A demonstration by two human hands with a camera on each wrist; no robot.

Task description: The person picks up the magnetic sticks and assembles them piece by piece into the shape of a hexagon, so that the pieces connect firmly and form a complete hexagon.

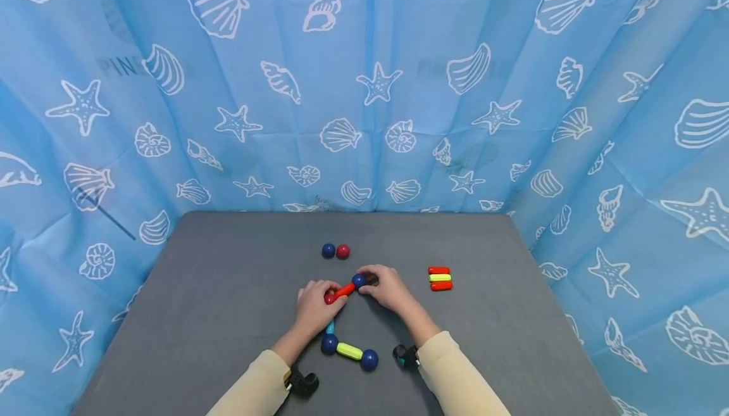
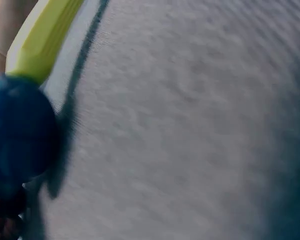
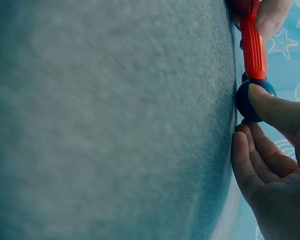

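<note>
My left hand [image 1: 314, 308] holds a red ball [image 1: 329, 299] at the lower-left end of a red rod [image 1: 344, 290]. On the rod's other end sits a dark blue ball [image 1: 359, 280], which my right hand [image 1: 389, 289] pinches; the right wrist view shows the thumb across this blue ball [image 3: 247, 104]. From under my left hand a light blue rod [image 1: 330, 327] runs down to another blue ball [image 1: 329, 344]. A yellow-green rod [image 1: 349, 351] links that one to a further blue ball [image 1: 369, 359]. My left fingers partly hide the red ball.
A loose blue ball [image 1: 328, 251] and a red ball [image 1: 343, 251] lie side by side beyond the hands. To the right, two red rods flank a yellow-green rod [image 1: 440, 278] on the grey table [image 1: 239, 258]. A blue shell-print curtain [image 1: 364, 150] hangs behind.
</note>
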